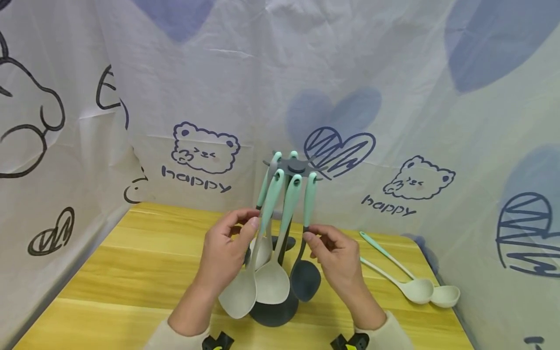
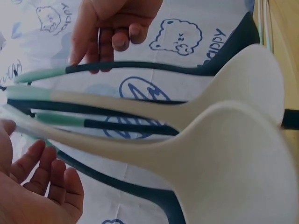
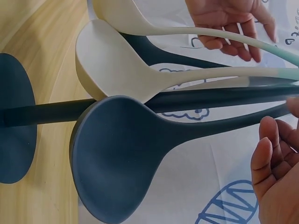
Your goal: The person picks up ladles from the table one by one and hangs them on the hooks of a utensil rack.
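A dark utensil stand (image 1: 274, 316) has a hooked top (image 1: 296, 166), with several mint-handled utensils hanging round it. My left hand (image 1: 227, 245) is at the left side, its thumb touching the handle of a cream ladle (image 1: 239, 294); its other fingers are loosely bent, seen in the left wrist view. A second cream ladle (image 1: 272, 283) hangs in the middle. On the right my right hand (image 1: 339, 255) pinches a dark ladle (image 3: 121, 158) where its mint handle meets the dark shaft. Cream and dark utensils behind are partly hidden.
Two cream ladles with mint handles (image 1: 418, 290) (image 1: 446, 296) lie on the wooden table (image 1: 109, 272) to the right, bowls overlapping. A white printed curtain (image 1: 262, 97) hangs behind and at both sides of the table.
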Tool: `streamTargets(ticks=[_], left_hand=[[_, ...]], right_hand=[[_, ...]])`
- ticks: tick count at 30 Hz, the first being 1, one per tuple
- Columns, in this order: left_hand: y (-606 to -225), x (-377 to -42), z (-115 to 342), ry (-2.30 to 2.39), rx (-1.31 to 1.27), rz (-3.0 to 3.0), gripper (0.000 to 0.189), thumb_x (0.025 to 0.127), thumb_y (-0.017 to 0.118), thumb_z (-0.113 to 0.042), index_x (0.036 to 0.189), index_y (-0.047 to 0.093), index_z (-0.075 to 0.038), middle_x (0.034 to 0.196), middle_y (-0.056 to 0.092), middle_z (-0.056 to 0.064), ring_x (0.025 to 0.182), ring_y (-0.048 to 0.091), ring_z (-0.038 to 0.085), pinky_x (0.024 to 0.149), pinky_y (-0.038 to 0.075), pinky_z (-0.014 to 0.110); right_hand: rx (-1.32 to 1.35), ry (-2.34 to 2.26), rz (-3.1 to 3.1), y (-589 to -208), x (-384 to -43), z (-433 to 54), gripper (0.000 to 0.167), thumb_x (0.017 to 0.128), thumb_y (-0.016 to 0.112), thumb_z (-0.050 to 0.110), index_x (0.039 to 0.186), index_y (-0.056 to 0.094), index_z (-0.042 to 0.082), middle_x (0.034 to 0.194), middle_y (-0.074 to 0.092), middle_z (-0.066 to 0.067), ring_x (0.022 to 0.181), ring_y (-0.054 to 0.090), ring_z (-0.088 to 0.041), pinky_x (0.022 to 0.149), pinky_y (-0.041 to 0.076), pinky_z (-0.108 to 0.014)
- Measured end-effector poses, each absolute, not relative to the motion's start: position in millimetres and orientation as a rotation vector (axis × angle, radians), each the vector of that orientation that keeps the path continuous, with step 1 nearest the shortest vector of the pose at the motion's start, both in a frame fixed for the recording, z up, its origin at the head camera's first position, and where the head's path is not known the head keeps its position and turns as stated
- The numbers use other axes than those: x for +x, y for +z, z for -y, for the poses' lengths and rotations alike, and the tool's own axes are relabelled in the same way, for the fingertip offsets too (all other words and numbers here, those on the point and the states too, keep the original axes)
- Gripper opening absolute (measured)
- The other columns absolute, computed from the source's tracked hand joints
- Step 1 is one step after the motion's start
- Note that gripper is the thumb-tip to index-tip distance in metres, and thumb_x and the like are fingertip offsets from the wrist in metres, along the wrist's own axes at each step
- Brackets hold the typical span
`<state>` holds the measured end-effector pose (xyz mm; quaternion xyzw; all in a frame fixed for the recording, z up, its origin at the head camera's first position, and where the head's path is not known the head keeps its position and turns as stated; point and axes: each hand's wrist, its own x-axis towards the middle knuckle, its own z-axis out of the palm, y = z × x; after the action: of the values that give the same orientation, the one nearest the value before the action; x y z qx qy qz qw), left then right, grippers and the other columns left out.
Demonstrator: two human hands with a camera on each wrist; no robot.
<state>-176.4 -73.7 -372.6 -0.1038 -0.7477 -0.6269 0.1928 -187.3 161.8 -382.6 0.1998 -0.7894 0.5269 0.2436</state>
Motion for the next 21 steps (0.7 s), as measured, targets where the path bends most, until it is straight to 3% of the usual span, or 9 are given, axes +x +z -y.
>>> streamTargets(ticks=[7,21], left_hand=[[-376,-170,65,-1.720,-0.338,2.057,0.014,0.096,0.080,-0.023,0.109,0.079,-0.018,0.101,0.070,-0.002,0.091,0.061,0.019,0.077,0.053,0.027],[-378,-167,61,-1.668,-0.318,2.017,0.013,0.093,0.083,-0.021,0.104,0.082,-0.013,0.090,0.069,-0.002,0.078,0.060,0.015,0.066,0.051,0.025]], right_hand=[[0.497,1.405,2.151,-383,-190,-169,0.008,0.099,0.073,0.008,0.102,0.080,0.007,0.068,0.068,-0.001,0.055,0.061,-0.008,0.049,0.050,-0.024],[0.094,1.109,2.548,-405,-211,-234,0.015,0.104,0.071,0.023,0.106,0.080,0.012,0.082,0.074,-0.005,0.067,0.067,-0.014,0.057,0.052,-0.025]])
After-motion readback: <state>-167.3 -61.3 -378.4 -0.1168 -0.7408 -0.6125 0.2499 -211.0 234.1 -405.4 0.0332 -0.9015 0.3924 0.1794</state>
